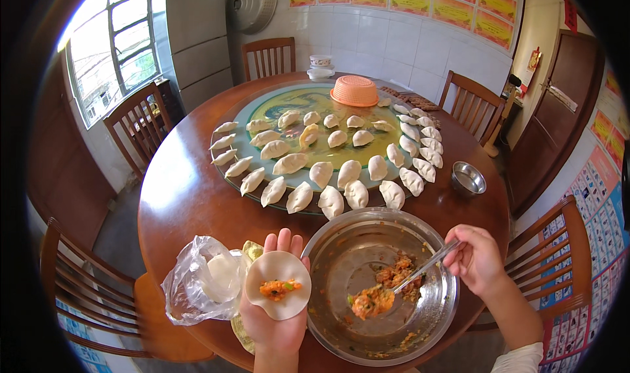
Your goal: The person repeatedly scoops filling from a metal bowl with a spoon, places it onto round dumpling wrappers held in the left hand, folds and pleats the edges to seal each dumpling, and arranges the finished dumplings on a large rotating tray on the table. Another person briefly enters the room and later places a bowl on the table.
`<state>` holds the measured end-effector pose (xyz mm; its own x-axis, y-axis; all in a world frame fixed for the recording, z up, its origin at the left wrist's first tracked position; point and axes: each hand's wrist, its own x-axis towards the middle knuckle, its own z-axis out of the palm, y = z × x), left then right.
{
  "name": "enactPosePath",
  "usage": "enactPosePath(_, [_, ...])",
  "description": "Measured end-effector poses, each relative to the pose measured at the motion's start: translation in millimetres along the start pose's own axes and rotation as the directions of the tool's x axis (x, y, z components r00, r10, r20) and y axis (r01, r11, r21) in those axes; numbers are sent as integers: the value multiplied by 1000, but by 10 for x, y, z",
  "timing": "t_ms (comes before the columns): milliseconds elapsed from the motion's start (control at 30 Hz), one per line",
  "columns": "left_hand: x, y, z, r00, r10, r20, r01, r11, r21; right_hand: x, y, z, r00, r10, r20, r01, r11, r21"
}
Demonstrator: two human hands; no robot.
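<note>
My left hand [275,327] is palm up, bearing a round dumpling wrapper [292,305] across the palm and fingers. A small mound of orange filling with green bits [279,289] sits in the middle of the wrapper. Between the fingers of my right hand [478,258] is the handle of a metal spoon [430,263]. Its bowl carries a lump of filling [372,302] above the wide steel basin [420,333]. More filling [396,274] lies on the basin's bottom and right side. Left of my left hand is a clear plastic bag [184,287] with pale wrappers [224,274] in it.
Rows of folded dumplings [349,173] lie on the round glass turntable [246,113]. An upturned orange plastic basket [354,90] stands at its back. A small steel bowl [468,178] is on the wooden table [174,196] at right. Wooden chairs [95,294] surround the table.
</note>
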<state>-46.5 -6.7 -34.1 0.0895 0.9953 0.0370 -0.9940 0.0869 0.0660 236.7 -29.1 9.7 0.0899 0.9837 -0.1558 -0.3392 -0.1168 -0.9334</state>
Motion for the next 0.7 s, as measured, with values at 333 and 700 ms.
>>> enactPosePath(333, [-27, -50, 40, 1000, -19, -7, 20, 986, 165, -56, -237, 49, 971, -215, -105, 218, 976, 20])
enactPosePath(700, [-36, -79, 47, 996, -89, 10, 87, 988, 128, -68, -142, 26, 919, -292, -266, 302, 953, -3])
